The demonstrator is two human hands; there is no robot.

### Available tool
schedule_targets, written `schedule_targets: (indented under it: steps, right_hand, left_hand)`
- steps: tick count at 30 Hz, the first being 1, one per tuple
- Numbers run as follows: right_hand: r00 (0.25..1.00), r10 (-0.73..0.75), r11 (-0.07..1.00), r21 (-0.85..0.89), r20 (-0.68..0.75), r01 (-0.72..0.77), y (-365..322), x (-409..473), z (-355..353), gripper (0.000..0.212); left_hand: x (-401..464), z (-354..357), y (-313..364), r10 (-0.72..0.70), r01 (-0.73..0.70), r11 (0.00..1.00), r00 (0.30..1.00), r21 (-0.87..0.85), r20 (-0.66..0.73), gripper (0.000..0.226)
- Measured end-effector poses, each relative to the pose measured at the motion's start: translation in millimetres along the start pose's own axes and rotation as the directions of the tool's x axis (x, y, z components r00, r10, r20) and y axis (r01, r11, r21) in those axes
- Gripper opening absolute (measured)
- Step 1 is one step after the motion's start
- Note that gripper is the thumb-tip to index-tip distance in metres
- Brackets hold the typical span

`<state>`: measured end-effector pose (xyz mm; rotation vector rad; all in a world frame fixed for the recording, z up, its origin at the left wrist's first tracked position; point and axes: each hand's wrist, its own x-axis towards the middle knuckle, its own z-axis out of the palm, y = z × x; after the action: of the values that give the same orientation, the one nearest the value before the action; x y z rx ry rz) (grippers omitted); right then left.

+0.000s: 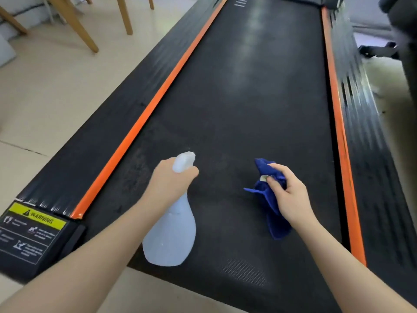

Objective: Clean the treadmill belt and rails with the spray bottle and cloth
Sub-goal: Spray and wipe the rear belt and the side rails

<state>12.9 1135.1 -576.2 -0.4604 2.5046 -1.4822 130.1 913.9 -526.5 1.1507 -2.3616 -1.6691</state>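
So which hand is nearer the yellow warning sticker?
Left. The left hand, gripping the spray bottle, is over the belt's left part, up and right of the warning sticker. The right hand, holding the cloth, is farther right.

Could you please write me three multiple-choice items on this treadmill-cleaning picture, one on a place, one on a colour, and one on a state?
1. Where is the warning label?
A. on the treadmill's near left corner
B. on the belt's middle
C. on the spray bottle

2. What colour is the cloth?
A. orange
B. blue
C. white

3. What is the left hand doing?
A. lying flat on the belt
B. hanging idle
C. gripping the spray bottle

Answers:
1 A, the yellow label sits beside the left orange rail's near end.
2 B, the bunched cloth in the right hand is deep blue.
3 C, its fingers wrap the bottle's neck.
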Motion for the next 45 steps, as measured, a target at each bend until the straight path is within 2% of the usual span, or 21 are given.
schedule_targets:
  steps: [3,5,9,11,14,15,17,20,22,23,26,27,29,31,33,35,38,39,40,43,45]
  right_hand:
    - [0.994,-0.079,0.993,-0.08,0.07,0.085,-13,14,40,0.027]
    - [0.985,-0.126,0.983,-0.12,0.114,0.14,-24,29,73,0.029]
    - [0.942,-0.197,0.948,-0.192,0.27,0.253,-47,61,147,0.034]
    - [0.883,-0.254,0.898,-0.242,0.394,0.367,-58,74,182,0.037]
    - [0.758,-0.357,0.773,-0.283,0.546,0.568,-71,95,221,0.034]
    - [0.733,-0.369,0.733,-0.306,0.571,0.607,-72,105,230,0.032]
    - [0.759,-0.377,0.721,-0.346,0.531,0.601,-78,131,243,0.029]
    - [0.866,-0.327,0.778,-0.412,0.378,0.474,-92,162,259,0.023]
    - [0.896,-0.284,0.795,-0.44,0.34,0.418,-99,155,266,0.023]
    - [0.867,-0.306,0.79,-0.403,0.393,0.462,-98,141,266,0.024]
    - [0.704,-0.396,0.729,-0.264,0.589,0.631,-90,103,253,0.027]
    - [0.693,-0.399,0.697,-0.293,0.6,0.655,-89,110,252,0.028]
    - [0.77,-0.385,0.683,-0.404,0.509,0.609,-87,140,260,0.026]
    - [0.901,-0.314,0.761,-0.487,0.3,0.427,-87,166,269,0.024]
    - [0.923,-0.305,0.762,-0.522,0.234,0.384,-88,167,277,0.024]
    - [0.865,-0.356,0.746,-0.45,0.353,0.491,-90,140,277,0.024]
    - [0.653,-0.558,0.622,-0.263,0.513,0.738,-84,100,265,0.025]
    - [0.622,-0.583,0.596,-0.246,0.523,0.765,-82,105,263,0.024]
    - [0.646,-0.562,0.613,-0.265,0.516,0.745,-82,116,264,0.023]
    - [0.812,-0.429,0.726,-0.384,0.396,0.571,-88,140,276,0.022]
    - [0.861,-0.373,0.766,-0.408,0.346,0.496,-95,124,280,0.02]
  left_hand:
    - [10,-43,-9,0.033,-0.036,0.999,0.978,-0.011,-0.206,0.007]
    - [17,-67,-15,0.077,-0.068,0.997,0.944,0.039,-0.32,0.016]
    - [34,-100,-21,0.172,-0.119,0.98,0.912,0.16,-0.374,0.02]
    - [45,-108,-22,0.173,-0.103,0.976,0.9,0.19,-0.4,0.027]
    - [60,-114,-25,0.138,-0.075,0.984,0.895,0.162,-0.424,0.021]
    - [65,-116,-26,0.124,-0.063,0.986,0.9,0.156,-0.417,0.029]
    - [74,-122,-30,0.07,-0.012,0.99,0.907,0.14,-0.415,0.041]
    - [82,-130,-37,0.006,0.028,0.997,0.9,0.073,-0.436,0.043]
    - [84,-136,-42,-0.018,0.038,0.999,0.902,0.037,-0.432,0.048]
    - [85,-138,-45,-0.041,0.053,0.998,0.902,0.016,-0.429,0.048]
    - [87,-141,-49,-0.071,0.077,0.997,0.906,-0.003,-0.417,0.048]
    - [88,-141,-50,-0.066,0.072,0.997,0.906,-0.003,-0.418,0.046]
    - [88,-139,-51,-0.059,0.055,0.998,0.909,-0.021,-0.413,0.035]
    - [82,-139,-55,-0.053,0.035,0.998,0.906,-0.05,-0.421,0.027]
    - [76,-140,-58,-0.033,0.01,0.998,0.895,-0.055,-0.445,0.037]
    - [76,-143,-58,-0.041,0.013,0.998,0.889,-0.065,-0.455,0.045]
    - [77,-145,-58,-0.04,0.012,0.998,0.893,-0.066,-0.448,0.047]
    - [76,-144,-58,-0.028,0.002,0.998,0.894,-0.058,-0.447,0.048]
    - [75,-143,-58,-0.019,-0.006,0.999,0.898,-0.054,-0.439,0.047]
    - [70,-142,-57,-0.002,-0.023,0.998,0.916,-0.058,-0.402,0.04]
    - [67,-141,-56,0.024,-0.054,0.996,0.921,-0.065,-0.389,0.028]
